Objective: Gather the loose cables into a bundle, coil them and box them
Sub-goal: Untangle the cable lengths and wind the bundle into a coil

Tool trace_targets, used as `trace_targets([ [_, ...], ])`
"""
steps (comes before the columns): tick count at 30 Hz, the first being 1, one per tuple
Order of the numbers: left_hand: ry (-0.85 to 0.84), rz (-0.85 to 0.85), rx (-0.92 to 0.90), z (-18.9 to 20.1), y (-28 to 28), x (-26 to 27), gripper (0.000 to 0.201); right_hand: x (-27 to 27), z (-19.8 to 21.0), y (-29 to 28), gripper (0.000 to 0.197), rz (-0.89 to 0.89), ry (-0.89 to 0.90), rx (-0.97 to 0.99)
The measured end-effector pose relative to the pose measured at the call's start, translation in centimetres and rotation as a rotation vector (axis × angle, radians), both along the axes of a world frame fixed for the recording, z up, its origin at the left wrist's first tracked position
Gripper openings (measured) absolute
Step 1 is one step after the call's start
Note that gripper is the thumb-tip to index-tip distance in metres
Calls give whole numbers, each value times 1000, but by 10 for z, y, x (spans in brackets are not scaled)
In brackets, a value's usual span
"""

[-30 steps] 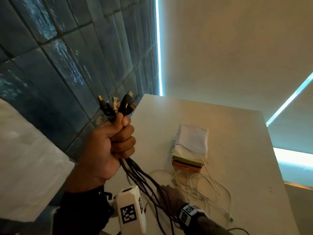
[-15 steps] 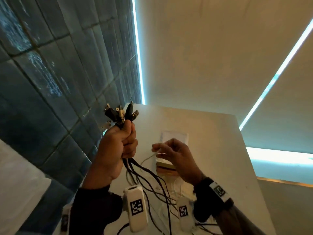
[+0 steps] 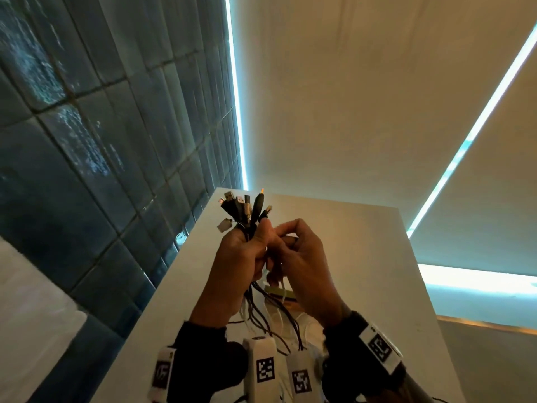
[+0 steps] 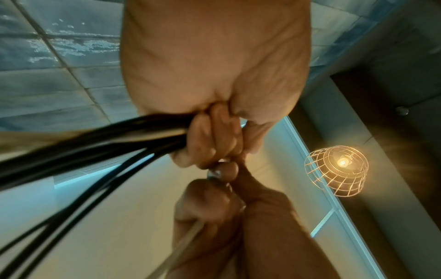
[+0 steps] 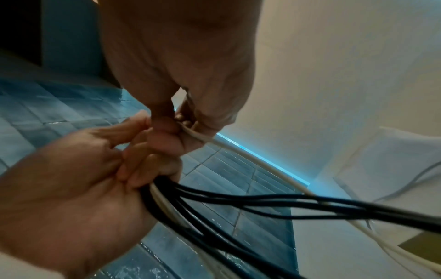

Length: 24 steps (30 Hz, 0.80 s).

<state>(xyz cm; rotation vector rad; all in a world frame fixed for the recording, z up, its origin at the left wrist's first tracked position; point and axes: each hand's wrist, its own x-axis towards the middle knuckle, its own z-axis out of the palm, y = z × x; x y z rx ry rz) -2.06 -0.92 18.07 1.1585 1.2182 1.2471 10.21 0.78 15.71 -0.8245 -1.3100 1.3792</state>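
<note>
Above the table (image 3: 363,257), the left hand (image 3: 238,257) clenches the cables (image 3: 247,210) plugs-up — likely to align ends — while the right hand (image 3: 302,257) pinches a white cable (image 5: 238,151) against them.

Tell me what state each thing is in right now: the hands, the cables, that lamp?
Left hand: fist gripping the cable bundle.
Cable bundle: held upright, plugs fanned on top, tails hanging.
Right hand: pinching a white cable.
White cable: end at the bundle, rest trailing to the table.
Caged lamp: lit.
</note>
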Motion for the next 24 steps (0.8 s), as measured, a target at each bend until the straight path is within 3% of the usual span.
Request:
trace_targets([
  [5, -221, 89, 81, 10, -2, -5, 28, 10, -9, -9, 13, 154, -74, 40],
  [10, -42, 55, 103, 16, -10, 1, 32, 5, -1, -12, 14, 124, 2, 152],
  [14, -95, 109, 131, 20, -7, 0, 35, 11, 4, -8, 30, 192, -25, 165],
  [19, -145, 179, 145, 26, -2, -3, 36, 23, -4, 3, 23, 199, -109, 179],
  [24, -276, 49, 170, 50, -5, -2, 35, 22, -32, 18, 25, 150, -201, 140],
])
